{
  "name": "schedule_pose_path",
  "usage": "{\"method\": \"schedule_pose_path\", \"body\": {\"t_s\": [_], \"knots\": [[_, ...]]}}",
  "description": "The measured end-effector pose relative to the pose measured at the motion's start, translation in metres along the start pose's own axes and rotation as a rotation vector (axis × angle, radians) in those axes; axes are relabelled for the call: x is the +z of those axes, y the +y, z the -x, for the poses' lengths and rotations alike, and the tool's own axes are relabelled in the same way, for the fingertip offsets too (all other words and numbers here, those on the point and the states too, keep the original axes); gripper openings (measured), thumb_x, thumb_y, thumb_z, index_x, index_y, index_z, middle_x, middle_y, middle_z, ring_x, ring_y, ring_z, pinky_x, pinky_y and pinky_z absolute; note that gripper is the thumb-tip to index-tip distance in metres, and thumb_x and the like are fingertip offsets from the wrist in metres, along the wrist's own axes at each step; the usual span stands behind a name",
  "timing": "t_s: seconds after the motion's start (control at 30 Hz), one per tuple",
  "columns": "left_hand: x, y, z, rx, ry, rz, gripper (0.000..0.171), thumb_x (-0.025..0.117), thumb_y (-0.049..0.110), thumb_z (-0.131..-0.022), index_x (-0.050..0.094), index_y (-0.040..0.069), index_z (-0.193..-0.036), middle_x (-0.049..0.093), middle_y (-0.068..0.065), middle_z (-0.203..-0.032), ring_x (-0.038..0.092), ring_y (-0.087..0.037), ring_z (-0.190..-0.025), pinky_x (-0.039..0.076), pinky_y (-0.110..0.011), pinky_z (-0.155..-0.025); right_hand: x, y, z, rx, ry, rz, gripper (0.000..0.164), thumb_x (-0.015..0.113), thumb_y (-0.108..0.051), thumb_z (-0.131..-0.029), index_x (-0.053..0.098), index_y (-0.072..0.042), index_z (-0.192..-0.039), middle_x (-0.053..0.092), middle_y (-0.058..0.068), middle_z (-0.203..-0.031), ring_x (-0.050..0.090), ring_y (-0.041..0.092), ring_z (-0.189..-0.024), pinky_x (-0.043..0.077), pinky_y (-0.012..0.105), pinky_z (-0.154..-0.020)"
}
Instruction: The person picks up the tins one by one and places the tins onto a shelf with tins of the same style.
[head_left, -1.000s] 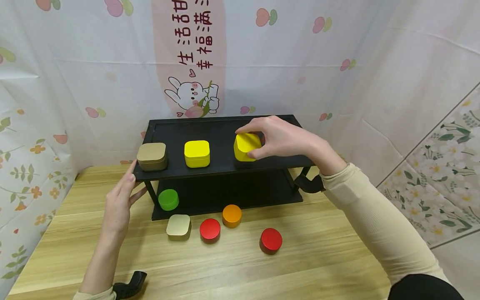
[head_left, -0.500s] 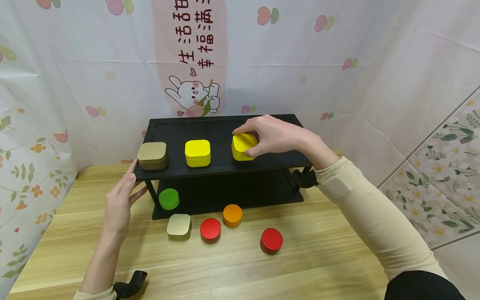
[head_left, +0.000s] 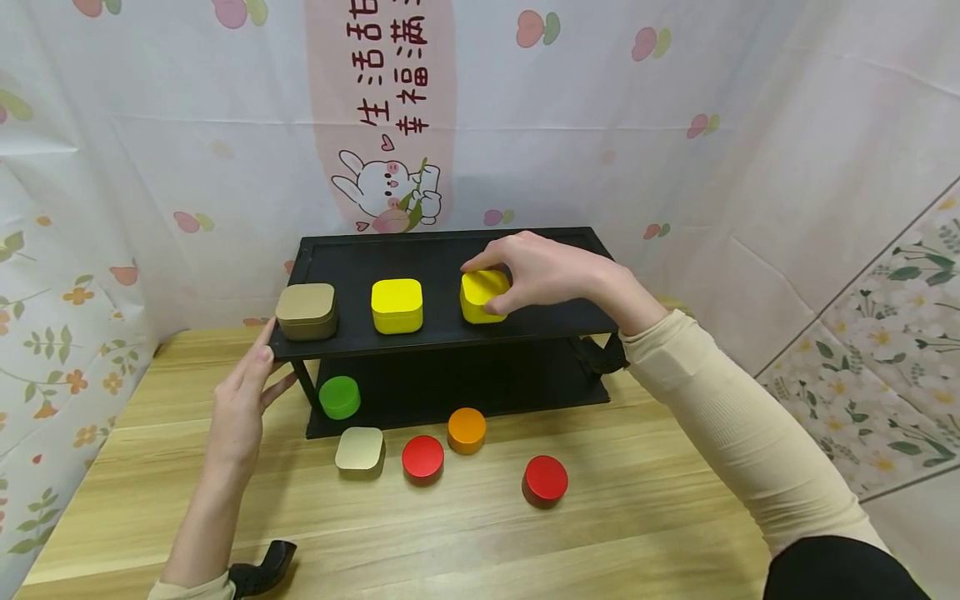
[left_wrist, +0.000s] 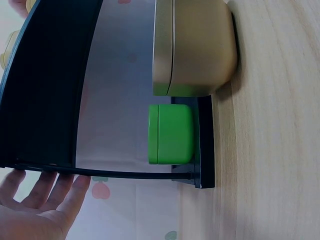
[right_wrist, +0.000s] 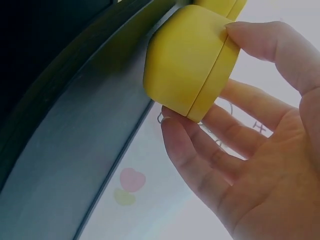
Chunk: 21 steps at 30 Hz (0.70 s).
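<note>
My right hand pinches a yellow square tin between thumb and fingers, close over the top board of a black two-tier shelf. The right wrist view shows the fingers around the tin's lidded end, with its base toward the board. To its left, a second yellow tin stands on the same board. A bronze square tin sits at the board's left front corner. Beside that corner, my left hand touches the shelf's left end, its fingertips against the edge in the left wrist view.
A green round tin stands on the lower tier at left. On the wooden table in front are a pale gold square tin, an orange round tin and two red round tins. A patterned curtain hangs behind.
My right hand has shifted slightly left with the yellow tin and lowered it toward the top board. The left hand stays at the shelf's end.
</note>
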<state>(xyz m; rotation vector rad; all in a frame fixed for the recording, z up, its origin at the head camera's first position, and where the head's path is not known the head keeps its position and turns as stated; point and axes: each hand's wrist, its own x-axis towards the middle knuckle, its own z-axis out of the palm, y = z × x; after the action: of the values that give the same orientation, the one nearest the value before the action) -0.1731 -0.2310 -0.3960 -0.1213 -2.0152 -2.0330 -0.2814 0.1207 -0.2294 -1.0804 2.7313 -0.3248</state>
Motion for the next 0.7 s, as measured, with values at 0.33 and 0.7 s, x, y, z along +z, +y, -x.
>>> {"method": "schedule_pose_path", "body": {"t_s": [0.33,0.7], "knots": [[0.0002,-0.0007,-0.0010,0.015,0.001,0.002,0.048,0.045,0.035,-0.111,0.044,0.020,-0.157,0.037,0.001,-0.167,0.056,0.009,-0.126,0.054,-0.009,-0.096,0.0023,0.0016,-0.0038,-0.022,-0.015,0.002,0.060,0.075,-0.023,-0.087,0.061,-0.010,-0.144,0.069,0.007,-0.129,0.057,0.023,-0.107,0.055,0.038,-0.098],[-0.0001,-0.0004,-0.0006,0.016,-0.002,-0.003,0.049,0.045,0.035,-0.111,0.044,0.020,-0.157,0.037,0.001,-0.167,0.056,0.009,-0.126,0.054,-0.009,-0.096,0.0034,-0.0002,-0.0020,0.004,-0.043,-0.028,0.060,0.074,-0.023,-0.089,0.059,-0.012,-0.146,0.067,0.006,-0.129,0.055,0.022,-0.109,0.054,0.037,-0.099]]}}
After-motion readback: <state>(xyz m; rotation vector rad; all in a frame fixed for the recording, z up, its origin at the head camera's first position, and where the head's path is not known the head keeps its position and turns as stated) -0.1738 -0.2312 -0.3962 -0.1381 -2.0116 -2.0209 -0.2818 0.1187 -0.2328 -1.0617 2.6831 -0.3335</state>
